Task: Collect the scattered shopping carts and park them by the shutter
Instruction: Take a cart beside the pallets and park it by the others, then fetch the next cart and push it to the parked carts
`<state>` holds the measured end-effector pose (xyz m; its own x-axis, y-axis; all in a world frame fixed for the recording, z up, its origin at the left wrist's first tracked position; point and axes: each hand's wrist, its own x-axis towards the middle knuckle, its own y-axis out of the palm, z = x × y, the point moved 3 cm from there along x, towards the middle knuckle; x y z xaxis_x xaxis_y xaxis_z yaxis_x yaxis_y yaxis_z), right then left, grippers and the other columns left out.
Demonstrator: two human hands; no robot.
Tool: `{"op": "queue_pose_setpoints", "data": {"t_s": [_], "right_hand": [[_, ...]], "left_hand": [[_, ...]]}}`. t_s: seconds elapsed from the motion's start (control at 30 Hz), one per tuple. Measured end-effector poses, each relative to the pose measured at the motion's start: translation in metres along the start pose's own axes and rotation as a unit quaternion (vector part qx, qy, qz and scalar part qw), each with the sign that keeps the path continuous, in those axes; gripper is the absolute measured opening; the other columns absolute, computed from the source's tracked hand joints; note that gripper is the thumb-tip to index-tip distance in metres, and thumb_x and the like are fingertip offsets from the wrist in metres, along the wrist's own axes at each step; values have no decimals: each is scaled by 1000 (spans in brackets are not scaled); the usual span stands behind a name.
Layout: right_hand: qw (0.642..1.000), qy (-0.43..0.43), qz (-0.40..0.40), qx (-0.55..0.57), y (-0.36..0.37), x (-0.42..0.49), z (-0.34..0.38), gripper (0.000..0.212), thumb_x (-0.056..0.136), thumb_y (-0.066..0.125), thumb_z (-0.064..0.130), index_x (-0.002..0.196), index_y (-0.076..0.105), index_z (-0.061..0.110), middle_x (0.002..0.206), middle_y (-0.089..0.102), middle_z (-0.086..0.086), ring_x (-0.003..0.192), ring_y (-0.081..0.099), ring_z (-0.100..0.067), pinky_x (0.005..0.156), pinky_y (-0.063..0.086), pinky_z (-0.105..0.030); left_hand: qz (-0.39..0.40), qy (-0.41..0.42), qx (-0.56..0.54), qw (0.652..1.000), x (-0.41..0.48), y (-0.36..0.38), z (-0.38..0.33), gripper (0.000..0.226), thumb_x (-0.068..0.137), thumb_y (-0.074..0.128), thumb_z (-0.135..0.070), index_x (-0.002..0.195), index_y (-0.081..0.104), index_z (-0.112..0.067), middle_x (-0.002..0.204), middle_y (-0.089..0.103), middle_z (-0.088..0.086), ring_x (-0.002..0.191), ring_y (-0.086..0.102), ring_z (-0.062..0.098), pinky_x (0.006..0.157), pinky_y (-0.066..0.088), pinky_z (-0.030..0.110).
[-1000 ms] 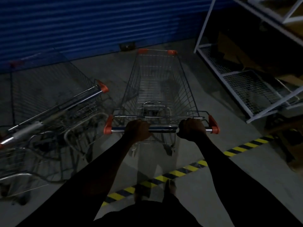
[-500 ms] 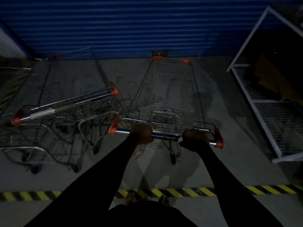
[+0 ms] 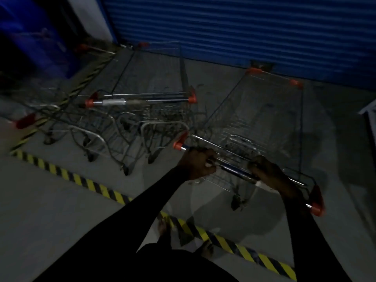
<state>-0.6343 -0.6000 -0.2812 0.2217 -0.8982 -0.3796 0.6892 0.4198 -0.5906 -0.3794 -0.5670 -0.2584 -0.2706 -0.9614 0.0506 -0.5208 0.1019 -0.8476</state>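
A wire shopping cart [image 3: 262,110] with orange corner caps stands in front of me, its nose close to the blue roller shutter [image 3: 244,29]. My left hand [image 3: 198,163] grips the cart's handle bar [image 3: 234,169] near its left end. My right hand [image 3: 270,176] grips the same bar further right. To the left, a parked cart [image 3: 150,82] with orange-capped handle stands by the shutter, with more carts [image 3: 50,102] nested beyond it in the dark.
Yellow-and-black hazard tape [image 3: 97,188] crosses the concrete floor under my feet and runs back along the left. A dark blue bin or panel [image 3: 30,37] fills the far left corner. A white rack corner [image 3: 368,106] shows at the right edge.
The view has swung left and the cart has turned to the right, so its handle now slants. The white rack has slid almost out of view. Both hands keep their grip.
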Motion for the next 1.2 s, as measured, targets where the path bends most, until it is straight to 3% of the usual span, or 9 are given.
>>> {"op": "queue_pose_setpoints", "data": {"t_s": [0.1, 0.2, 0.3, 0.37, 0.53, 0.67, 0.83, 1.1, 1.2], "right_hand": [[993, -63, -14, 95, 20, 8, 69, 27, 80, 64, 37, 93, 62, 14, 86, 64, -1, 75, 59, -1, 76, 45, -29], [988, -111, 38, 103, 60, 11, 138, 31, 71, 56, 45, 93, 61, 25, 86, 66, 4, 78, 60, -12, 75, 46, -34], [972, -142, 107, 156, 112, 5, 202, 19, 79, 59, 39, 93, 60, 27, 79, 66, 8, 66, 59, -9, 57, 44, -26], [959, -142, 154, 192, 151, 0, 241, 2, 93, 56, 26, 94, 57, 25, 79, 65, -1, 63, 57, -15, 53, 42, -25], [916, -113, 247, 294, 250, -29, 337, 18, 93, 52, 31, 102, 55, 16, 76, 65, -3, 59, 63, -16, 51, 49, -28], [876, -99, 323, 345, 333, -58, 410, 26, 100, 38, 31, 105, 58, 15, 80, 65, -3, 67, 61, -19, 64, 46, -36], [845, -94, 420, 318, 435, -101, 493, 30, 96, 36, 36, 98, 61, 20, 78, 65, -2, 67, 60, -18, 58, 45, -28], [785, -125, 564, 222, 576, -171, 575, 37, 83, 48, 42, 106, 60, 15, 83, 64, -6, 69, 59, -22, 59, 47, -32], [768, -127, 598, 190, 623, -183, 596, 34, 89, 46, 40, 107, 59, 15, 86, 63, -8, 72, 58, -24, 63, 45, -36]], "left_hand": [[-102, -34, -106, 988, -33, -34, 23, 31, 77, 62, -30, 100, 68, -9, 116, 68, 12, 108, 59, 10, 96, 42, 25], [-131, -137, -232, 954, -73, -75, 44, 29, 85, 64, -17, 111, 64, -4, 125, 63, 4, 105, 58, 1, 79, 39, 3], [-175, -232, -372, 882, -125, -105, 73, 37, 88, 48, -34, 119, 59, -16, 114, 66, -7, 95, 64, 1, 76, 50, 22], [-222, -278, -450, 819, -162, -127, 94, 33, 97, 43, -36, 123, 56, -20, 114, 68, -7, 98, 66, 15, 82, 54, 40], [-350, -297, -624, 632, -264, -193, 137, 37, 105, 30, -34, 126, 54, -16, 119, 66, 9, 95, 66, 30, 91, 49, 53], [-447, -234, -655, 562, -360, -233, 178, 49, 102, 30, -44, 138, 47, -15, 127, 62, 14, 106, 59, 38, 90, 46, 55], [-544, -206, -639, 504, -471, -278, 215, 58, 87, 38, -48, 135, 49, -17, 130, 61, 15, 98, 63, 35, 81, 49, 46], [-669, -223, -574, 416, -616, -304, 249, 56, 94, 24, -46, 137, 49, -20, 130, 61, 12, 103, 61, 34, 83, 49, 43], [-707, -231, -546, 385, -650, -312, 264, 56, 94, 23, -45, 136, 50, -20, 129, 62, 11, 104, 61, 34, 82, 50, 42]]}}
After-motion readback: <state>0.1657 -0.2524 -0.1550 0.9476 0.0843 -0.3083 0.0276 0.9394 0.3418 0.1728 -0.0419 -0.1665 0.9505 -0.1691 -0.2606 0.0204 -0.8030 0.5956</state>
